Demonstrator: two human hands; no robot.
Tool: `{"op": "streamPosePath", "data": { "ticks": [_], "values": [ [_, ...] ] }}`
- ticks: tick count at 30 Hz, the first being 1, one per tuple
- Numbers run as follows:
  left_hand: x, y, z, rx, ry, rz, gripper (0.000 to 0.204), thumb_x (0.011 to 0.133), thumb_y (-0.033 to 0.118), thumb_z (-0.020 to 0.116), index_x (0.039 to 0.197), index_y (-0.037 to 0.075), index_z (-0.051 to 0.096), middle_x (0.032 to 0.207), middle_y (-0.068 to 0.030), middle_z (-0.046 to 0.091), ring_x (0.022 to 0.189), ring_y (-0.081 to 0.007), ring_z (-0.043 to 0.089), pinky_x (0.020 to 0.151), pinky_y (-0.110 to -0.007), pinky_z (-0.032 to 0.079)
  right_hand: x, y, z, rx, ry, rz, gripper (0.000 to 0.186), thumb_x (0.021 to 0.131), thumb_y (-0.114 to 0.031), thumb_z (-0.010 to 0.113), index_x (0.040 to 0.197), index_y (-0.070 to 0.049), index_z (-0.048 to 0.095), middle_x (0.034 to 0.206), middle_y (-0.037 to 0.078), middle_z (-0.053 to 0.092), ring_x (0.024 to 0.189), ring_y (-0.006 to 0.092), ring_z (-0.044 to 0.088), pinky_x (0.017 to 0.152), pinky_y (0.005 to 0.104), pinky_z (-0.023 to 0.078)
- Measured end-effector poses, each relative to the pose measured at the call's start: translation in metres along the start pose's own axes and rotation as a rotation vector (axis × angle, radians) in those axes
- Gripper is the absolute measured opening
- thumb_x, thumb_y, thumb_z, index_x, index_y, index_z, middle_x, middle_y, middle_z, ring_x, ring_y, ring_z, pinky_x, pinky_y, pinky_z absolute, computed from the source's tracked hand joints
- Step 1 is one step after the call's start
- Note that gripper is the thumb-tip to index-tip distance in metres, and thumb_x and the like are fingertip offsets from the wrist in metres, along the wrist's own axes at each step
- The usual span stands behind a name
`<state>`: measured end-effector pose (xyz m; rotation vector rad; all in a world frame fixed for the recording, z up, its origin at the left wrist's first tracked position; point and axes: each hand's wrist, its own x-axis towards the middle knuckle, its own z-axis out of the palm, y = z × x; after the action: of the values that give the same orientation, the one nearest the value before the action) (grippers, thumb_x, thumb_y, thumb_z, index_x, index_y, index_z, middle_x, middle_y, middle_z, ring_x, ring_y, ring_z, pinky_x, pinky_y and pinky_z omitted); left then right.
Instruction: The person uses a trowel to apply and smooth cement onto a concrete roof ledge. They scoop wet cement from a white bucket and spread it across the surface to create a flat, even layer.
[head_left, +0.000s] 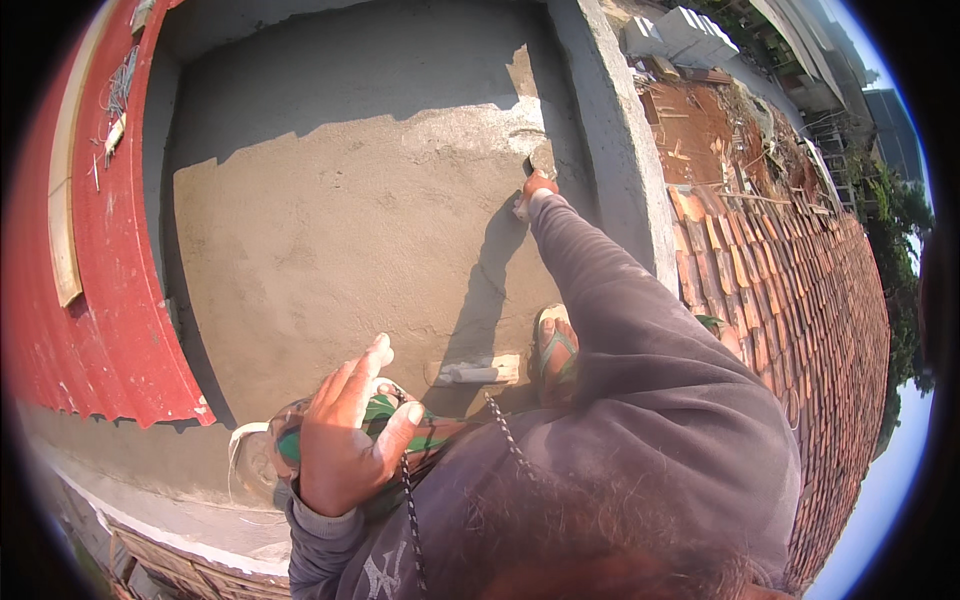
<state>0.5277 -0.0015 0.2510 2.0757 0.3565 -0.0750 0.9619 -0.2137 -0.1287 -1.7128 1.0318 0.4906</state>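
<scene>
Stretched far forward, my right hand (537, 186) is closed round the handle of a small trowel (543, 159). The trowel's blade lies at the wet grey mortar (330, 210), close to the right-hand wall. My left hand (350, 430) is raised near my knee, with its fingers stretched out and nothing in it. A plastering float (478, 371) with a pale handle rests on the mortar surface, left of my sandalled foot (556, 345).
A raised concrete wall (640, 170) borders the mortar on the right, with a tiled roof (790, 270) beyond it. Red metal sheeting (110, 250) carrying a wooden strip (62, 200) lines the left. Near my left hand is a round container (258, 455), partly hidden.
</scene>
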Motion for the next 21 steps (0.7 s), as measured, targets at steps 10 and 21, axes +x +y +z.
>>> {"op": "streamPosePath", "data": {
  "ticks": [10, 21],
  "values": [
    [-0.001, 0.0, -0.008, -0.212, 0.14, -0.109, 0.061, 0.096, 0.017, 0.071, 0.15, -0.003, 0.051, 0.136, -0.0224, 0.064, 0.129, -0.0295, 0.062, 0.111, -0.042, 0.047, -0.156, 0.064, 0.051, -1.092, -0.568, -0.746, 0.06, 0.105, -0.054, 0.053, 0.115, 0.005, 0.065, 0.079, 0.019, 0.072, 0.068, 0.0328, 0.074, 0.063, 0.0474, 0.06],
    [-0.151, -0.137, -0.055, 0.229, 1.283, -0.534, 0.058, 0.101, 0.026, 0.066, 0.146, -0.009, 0.051, 0.144, -0.0272, 0.055, 0.135, -0.0343, 0.055, 0.116, -0.042, 0.041, -0.34, 0.042, 0.074, -1.409, -1.251, -1.265, 0.056, 0.106, -0.049, 0.058, 0.133, 0.0, 0.063, 0.117, 0.025, 0.072, 0.111, 0.0385, 0.071, 0.096, 0.046, 0.054]
  ]
}}
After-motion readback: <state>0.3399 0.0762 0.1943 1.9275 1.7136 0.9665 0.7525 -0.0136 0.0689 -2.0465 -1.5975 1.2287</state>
